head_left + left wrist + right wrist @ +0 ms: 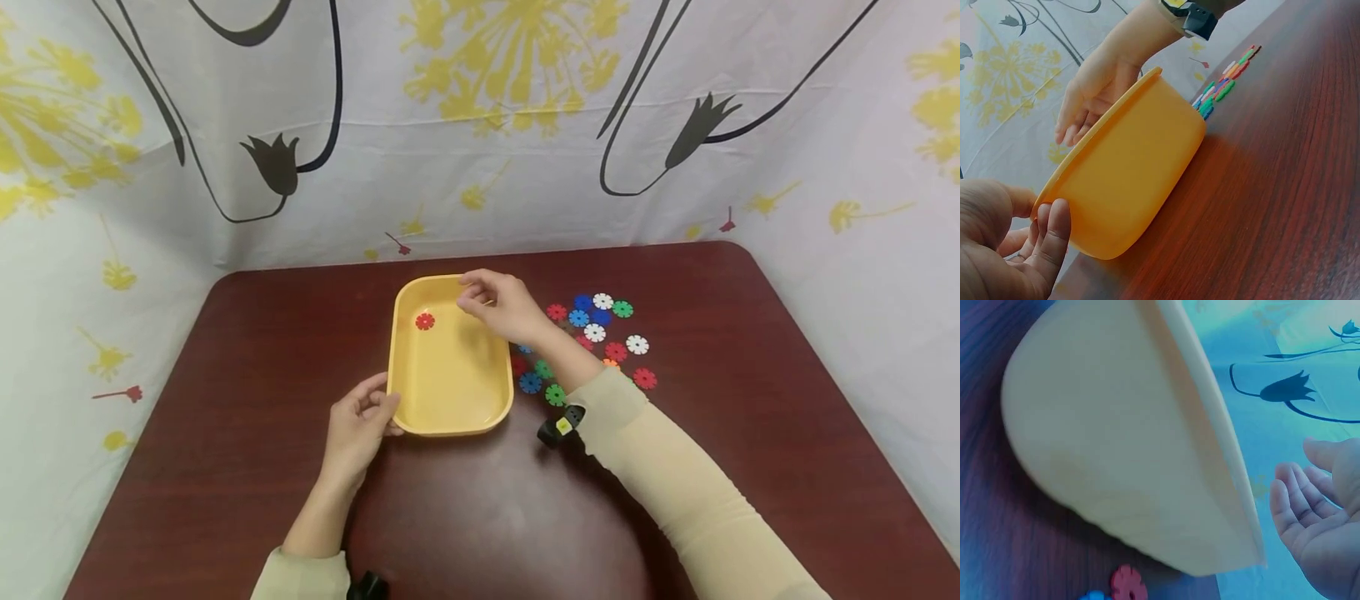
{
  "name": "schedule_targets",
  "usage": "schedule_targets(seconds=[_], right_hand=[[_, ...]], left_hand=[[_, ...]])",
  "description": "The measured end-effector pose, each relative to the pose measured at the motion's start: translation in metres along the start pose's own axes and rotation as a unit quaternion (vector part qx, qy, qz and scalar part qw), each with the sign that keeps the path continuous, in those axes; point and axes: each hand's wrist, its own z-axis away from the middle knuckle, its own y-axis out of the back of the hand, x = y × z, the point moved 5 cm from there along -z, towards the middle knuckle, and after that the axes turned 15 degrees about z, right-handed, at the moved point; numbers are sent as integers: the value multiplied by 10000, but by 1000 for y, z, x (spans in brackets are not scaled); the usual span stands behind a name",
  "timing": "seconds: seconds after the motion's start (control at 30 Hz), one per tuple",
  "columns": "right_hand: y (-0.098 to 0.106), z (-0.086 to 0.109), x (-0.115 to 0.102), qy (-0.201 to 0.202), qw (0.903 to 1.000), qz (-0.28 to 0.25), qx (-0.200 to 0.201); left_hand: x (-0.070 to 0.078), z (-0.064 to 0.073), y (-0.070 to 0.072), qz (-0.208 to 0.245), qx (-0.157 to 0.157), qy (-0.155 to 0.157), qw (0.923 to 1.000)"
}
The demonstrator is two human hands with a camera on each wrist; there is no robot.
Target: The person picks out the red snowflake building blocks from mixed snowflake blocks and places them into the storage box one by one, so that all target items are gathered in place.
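Observation:
A yellow plastic tub (450,392) stands on the table, with one red notched disc (425,322) inside, towards its upper left. My left hand (362,427) grips the tub's near left corner, thumb and fingers at the rim; the left wrist view shows the tub's outer wall (1129,169) beside those fingers. Over the tub's right far side hovers my right hand (501,305). Its fingers (1297,503) are loosely bent in the right wrist view, and no object shows in them. Part of the tub's right rim is hidden behind this hand.
Right of the tub lie several notched plastic discs in red, blue, green, white and orange, among them a white disc (637,344) and a green disc (555,394). My right forearm covers some. A patterned cloth (480,208) hangs behind the dark red table (285,350).

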Motion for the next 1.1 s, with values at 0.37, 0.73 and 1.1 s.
schedule_targets(seconds=[0.37,0.73,1.1], right_hand=[[18,27,19,-121,9988,270,378],[21,53,46,-411,9966,677,225],[8,63,58,-464,9917,1057,-562]], left_hand=[[2,1,1,60,154,-115,9998],[1,2,1,109,109,-175,9997],[2,4,1,76,102,-33,9999]])
